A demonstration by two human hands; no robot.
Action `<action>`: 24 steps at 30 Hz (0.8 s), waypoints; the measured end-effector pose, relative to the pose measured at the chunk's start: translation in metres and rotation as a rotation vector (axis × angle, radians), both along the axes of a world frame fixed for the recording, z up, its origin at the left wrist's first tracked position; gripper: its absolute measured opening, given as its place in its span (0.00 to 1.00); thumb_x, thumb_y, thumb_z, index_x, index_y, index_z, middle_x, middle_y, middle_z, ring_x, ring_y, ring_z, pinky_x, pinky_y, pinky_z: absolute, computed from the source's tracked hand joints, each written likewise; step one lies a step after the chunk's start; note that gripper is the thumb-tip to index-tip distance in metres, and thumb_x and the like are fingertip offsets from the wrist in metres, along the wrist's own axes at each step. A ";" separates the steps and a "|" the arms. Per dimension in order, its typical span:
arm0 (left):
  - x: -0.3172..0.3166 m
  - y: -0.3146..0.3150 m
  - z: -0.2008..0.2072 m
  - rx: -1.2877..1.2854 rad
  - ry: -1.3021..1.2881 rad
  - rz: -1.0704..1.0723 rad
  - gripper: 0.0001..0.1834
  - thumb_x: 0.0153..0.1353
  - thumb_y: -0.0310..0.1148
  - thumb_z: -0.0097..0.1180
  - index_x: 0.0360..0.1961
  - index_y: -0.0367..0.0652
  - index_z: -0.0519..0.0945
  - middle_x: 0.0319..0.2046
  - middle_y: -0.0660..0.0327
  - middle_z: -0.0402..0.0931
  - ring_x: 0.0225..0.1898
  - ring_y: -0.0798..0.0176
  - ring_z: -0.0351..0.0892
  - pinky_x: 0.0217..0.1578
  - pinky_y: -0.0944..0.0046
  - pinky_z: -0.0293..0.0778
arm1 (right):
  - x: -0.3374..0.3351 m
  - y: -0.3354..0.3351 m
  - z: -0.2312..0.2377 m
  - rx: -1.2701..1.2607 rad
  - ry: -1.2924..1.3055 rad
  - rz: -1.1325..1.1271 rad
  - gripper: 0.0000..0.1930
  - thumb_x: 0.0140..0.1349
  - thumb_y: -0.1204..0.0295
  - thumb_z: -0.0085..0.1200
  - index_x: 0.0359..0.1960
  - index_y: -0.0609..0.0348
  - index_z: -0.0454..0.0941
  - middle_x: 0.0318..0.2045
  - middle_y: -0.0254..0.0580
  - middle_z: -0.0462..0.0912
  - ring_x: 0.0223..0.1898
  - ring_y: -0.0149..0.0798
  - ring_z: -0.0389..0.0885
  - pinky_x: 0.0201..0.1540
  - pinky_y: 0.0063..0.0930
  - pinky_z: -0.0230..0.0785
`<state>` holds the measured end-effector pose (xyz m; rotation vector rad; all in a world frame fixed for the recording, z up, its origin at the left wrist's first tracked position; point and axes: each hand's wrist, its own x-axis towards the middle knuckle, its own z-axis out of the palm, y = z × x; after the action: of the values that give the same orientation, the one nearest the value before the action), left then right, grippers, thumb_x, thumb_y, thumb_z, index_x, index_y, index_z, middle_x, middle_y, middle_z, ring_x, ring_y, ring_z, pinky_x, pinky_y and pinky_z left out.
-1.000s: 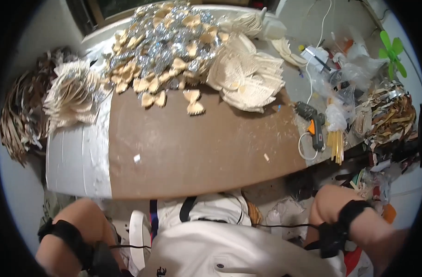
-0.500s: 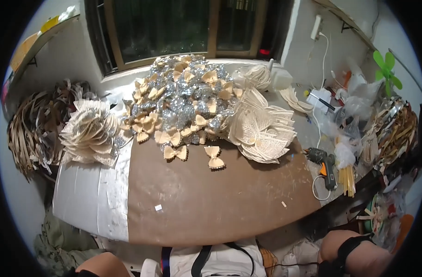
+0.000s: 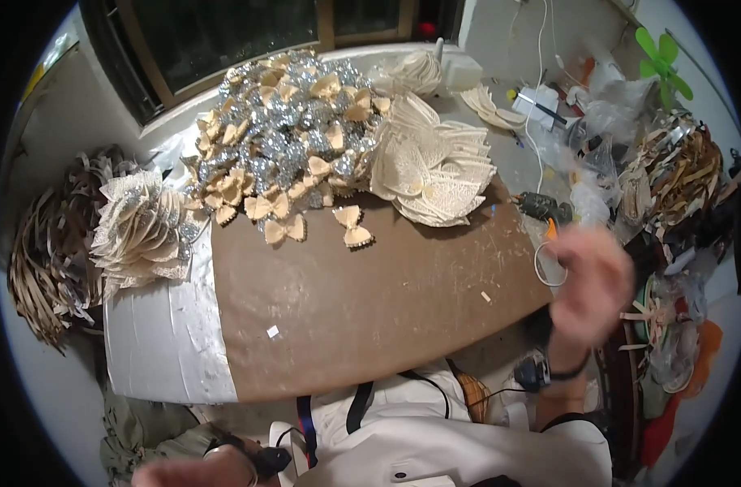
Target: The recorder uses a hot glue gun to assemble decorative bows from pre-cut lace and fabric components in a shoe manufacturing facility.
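My right hand (image 3: 593, 280) is raised over the table's right edge, smeared by motion. It overlaps the handle of a dark glue gun (image 3: 541, 206) with an orange trigger; whether it touches the gun I cannot tell. Low at the left, my left hand (image 3: 188, 472) is cut off by the picture's lower edge, its fingers hidden. Silver glittery and cream bow-shaped pieces (image 3: 277, 134) are heaped at the back of the table. One bow (image 3: 353, 227) and another bow (image 3: 285, 230) lie in front of the heap.
Cream leaf-shaped fabric pieces (image 3: 435, 166) are stacked right of the heap, with another stack (image 3: 143, 231) at left. Ribbon strips (image 3: 58, 235) hang at the left, more strips (image 3: 683, 174) at the right. A white cable (image 3: 538, 138) runs behind the glue gun. A small green fan (image 3: 664, 65) stands back right.
My right hand has come into view beside the glue gun, and my left hand at the lower edge. The view has shifted and tilted, so the table sits higher in the picture.
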<state>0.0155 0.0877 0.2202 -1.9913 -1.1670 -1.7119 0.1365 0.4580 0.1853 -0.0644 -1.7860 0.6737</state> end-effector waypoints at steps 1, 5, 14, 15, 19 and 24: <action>-0.008 -0.024 -0.032 -0.158 -0.443 -0.132 0.22 0.68 0.44 0.45 0.59 0.46 0.72 0.62 0.52 0.64 0.58 0.55 0.65 0.58 0.55 0.61 | -0.020 0.018 -0.010 -0.335 -0.235 0.206 0.06 0.63 0.80 0.53 0.38 0.68 0.81 0.33 0.41 0.82 0.40 0.34 0.79 0.43 0.23 0.71; -0.026 0.087 -0.079 -0.615 -0.539 0.572 0.06 0.59 0.22 0.54 0.36 0.37 0.82 0.28 0.56 0.83 0.27 0.62 0.78 0.31 0.62 0.72 | -0.104 0.088 -0.099 -0.287 -0.704 0.007 0.12 0.57 0.72 0.60 0.41 0.64 0.82 0.36 0.43 0.82 0.40 0.39 0.82 0.43 0.30 0.75; -0.017 0.102 -0.164 -0.873 -0.426 0.390 0.09 0.58 0.23 0.59 0.39 0.41 0.85 0.26 0.62 0.84 0.24 0.63 0.78 0.28 0.66 0.71 | -0.177 0.124 -0.165 0.172 -0.990 -0.302 0.39 0.43 0.67 0.70 0.59 0.67 0.69 0.47 0.54 0.72 0.54 0.55 0.69 0.57 0.41 0.64; -0.013 0.104 -0.168 -0.887 -0.444 0.416 0.09 0.57 0.23 0.60 0.39 0.42 0.85 0.26 0.64 0.84 0.23 0.63 0.77 0.28 0.66 0.70 | -0.177 0.125 -0.170 0.153 -0.929 -0.293 0.35 0.42 0.68 0.70 0.55 0.67 0.73 0.46 0.54 0.72 0.52 0.56 0.69 0.56 0.42 0.64; -0.008 0.113 -0.177 -0.859 -0.328 0.425 0.08 0.57 0.26 0.61 0.39 0.43 0.84 0.21 0.61 0.76 0.23 0.59 0.74 0.28 0.62 0.69 | -0.174 0.141 -0.174 0.101 -0.684 -0.253 0.23 0.47 0.71 0.66 0.47 0.64 0.78 0.40 0.53 0.76 0.44 0.55 0.76 0.48 0.42 0.68; -0.013 0.125 -0.161 -0.892 -0.207 0.357 0.10 0.55 0.23 0.60 0.39 0.43 0.85 0.21 0.64 0.77 0.22 0.60 0.74 0.28 0.64 0.70 | -0.175 0.168 -0.145 -0.264 -0.771 -0.162 0.12 0.58 0.71 0.53 0.41 0.59 0.82 0.38 0.53 0.83 0.42 0.54 0.81 0.45 0.42 0.73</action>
<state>0.0021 0.2123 0.0595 -1.8168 -2.5079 -1.3362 -0.0383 0.6262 0.0402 -0.7234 -2.3701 0.8268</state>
